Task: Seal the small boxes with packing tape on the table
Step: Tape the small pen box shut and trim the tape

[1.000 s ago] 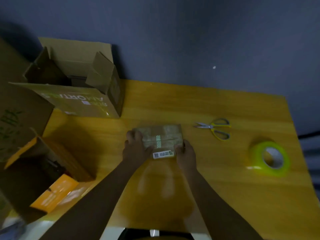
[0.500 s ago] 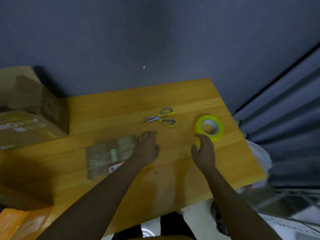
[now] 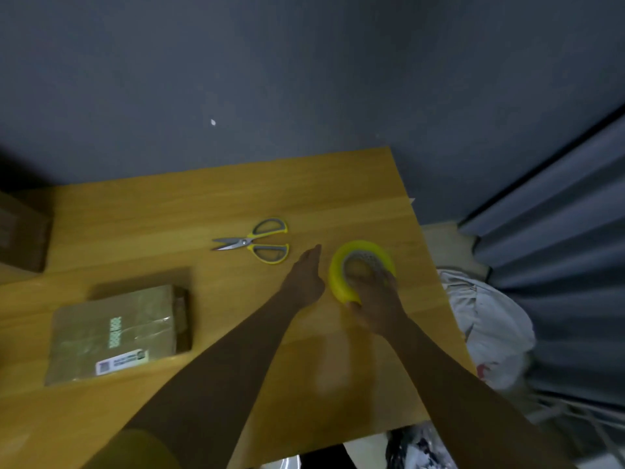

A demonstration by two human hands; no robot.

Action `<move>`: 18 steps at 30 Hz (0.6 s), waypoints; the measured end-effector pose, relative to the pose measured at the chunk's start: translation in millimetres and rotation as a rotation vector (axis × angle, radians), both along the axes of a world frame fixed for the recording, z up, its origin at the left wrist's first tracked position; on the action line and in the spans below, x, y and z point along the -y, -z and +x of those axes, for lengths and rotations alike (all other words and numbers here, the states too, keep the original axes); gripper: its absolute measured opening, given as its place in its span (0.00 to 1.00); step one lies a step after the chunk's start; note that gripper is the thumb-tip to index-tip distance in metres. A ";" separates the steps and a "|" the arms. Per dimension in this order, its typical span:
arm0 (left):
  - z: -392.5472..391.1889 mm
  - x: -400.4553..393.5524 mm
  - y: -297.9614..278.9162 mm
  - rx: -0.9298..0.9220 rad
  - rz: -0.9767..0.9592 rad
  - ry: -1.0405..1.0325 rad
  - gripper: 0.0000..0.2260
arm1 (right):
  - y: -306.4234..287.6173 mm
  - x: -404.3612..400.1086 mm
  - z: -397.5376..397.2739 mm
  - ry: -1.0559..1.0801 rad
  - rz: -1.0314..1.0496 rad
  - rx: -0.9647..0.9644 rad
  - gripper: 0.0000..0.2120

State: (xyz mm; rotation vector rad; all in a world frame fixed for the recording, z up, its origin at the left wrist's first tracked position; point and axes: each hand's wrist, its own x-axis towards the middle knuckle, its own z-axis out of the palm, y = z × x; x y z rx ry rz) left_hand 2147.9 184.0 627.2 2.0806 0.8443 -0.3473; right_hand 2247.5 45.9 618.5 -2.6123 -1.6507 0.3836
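Right hand (image 3: 375,299) reached, now grips round yellow tape roll (image 3: 341,279) | left hand (image 3: 306,277) flat, empty | cardboard box (image 3: 115,330) released

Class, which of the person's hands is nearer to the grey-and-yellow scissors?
Left. The left hand lies just right of the grey-and-yellow scissors; the right hand grips the yellow tape roll, farther right.

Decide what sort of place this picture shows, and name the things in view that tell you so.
Probably a small home or office packing station: a wooden table against a dark wall, with a taped cardboard box, scissors and a yellow tape roll.
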 end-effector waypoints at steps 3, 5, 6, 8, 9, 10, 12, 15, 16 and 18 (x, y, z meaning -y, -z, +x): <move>11.3 -3.3 4.2 0.128 -0.090 -0.086 0.27 | -1.3 11.8 9.3 0.094 -0.013 -0.198 0.25; 16.8 -1.2 -3.6 0.224 -0.124 -0.139 0.24 | -0.1 15.2 15.6 0.147 0.086 -0.356 0.27; 17.2 1.7 -7.5 0.266 -0.115 -0.164 0.21 | 0.4 16.3 16.7 0.173 0.140 -0.435 0.27; 13.9 6.9 -12.4 0.349 -0.039 -0.202 0.14 | -3.2 14.6 17.0 0.216 0.186 -0.544 0.27; 9.9 9.4 -13.2 0.380 0.012 -0.198 0.13 | -5.1 14.7 15.3 0.242 0.194 -0.584 0.27; 5.1 12.3 -14.0 0.402 0.054 -0.184 0.13 | -7.2 14.3 13.0 0.276 0.210 -0.623 0.29; -3.7 18.7 -16.2 0.440 0.131 -0.134 0.12 | -12.2 13.4 8.0 0.323 0.251 -0.674 0.29; -15.9 30.4 -23.4 0.468 0.196 -0.043 0.10 | -14.6 13.6 -1.0 0.328 0.308 -0.739 0.20; -19.7 34.0 -26.9 0.472 0.210 0.007 0.10 | -16.4 13.0 -4.8 0.335 0.331 -0.758 0.19; -26.1 38.3 -33.6 0.497 0.203 0.039 0.09 | -22.1 11.1 -12.2 0.355 0.382 -0.801 0.18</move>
